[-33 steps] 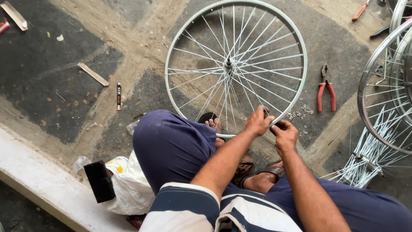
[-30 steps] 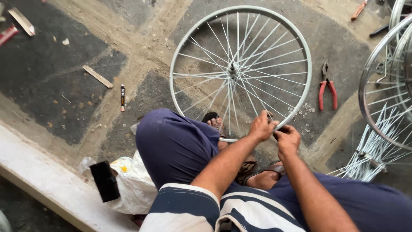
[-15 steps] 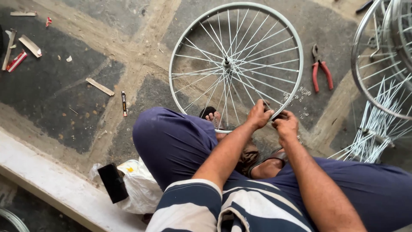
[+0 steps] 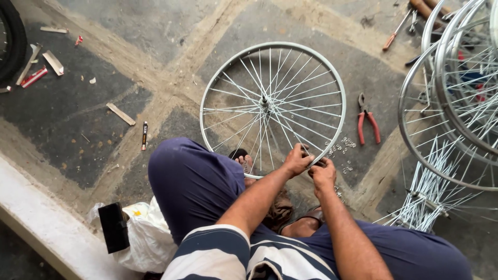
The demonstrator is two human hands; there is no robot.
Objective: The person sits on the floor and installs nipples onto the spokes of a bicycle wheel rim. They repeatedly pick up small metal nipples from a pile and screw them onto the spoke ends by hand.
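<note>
Seen from the head camera, we look down on a spoked bicycle wheel (image 4: pixel 273 110) lying flat on the stone floor (image 4: pixel 93 111), its hub near the centre of the rim. Both hands meet at the rim's near-right arc, at about four to five o'clock from the hub. Our left hand (image 4: pixel 296 159) has its fingers curled closed over the rim there; our right hand (image 4: pixel 323 173) sits just beside it, outside the rim, fingers pinched on something small that we cannot make out. The spokes under the hands run along the line from hub to four o'clock, so the work lies straight ahead of both hands, the left being the nearer to the hub. Small loose metal pieces (image 4: pixel 342 148) lie just beyond the right hand, and red-handled pliers (image 4: pixel 367 120) farther off at three o'clock.
</note>
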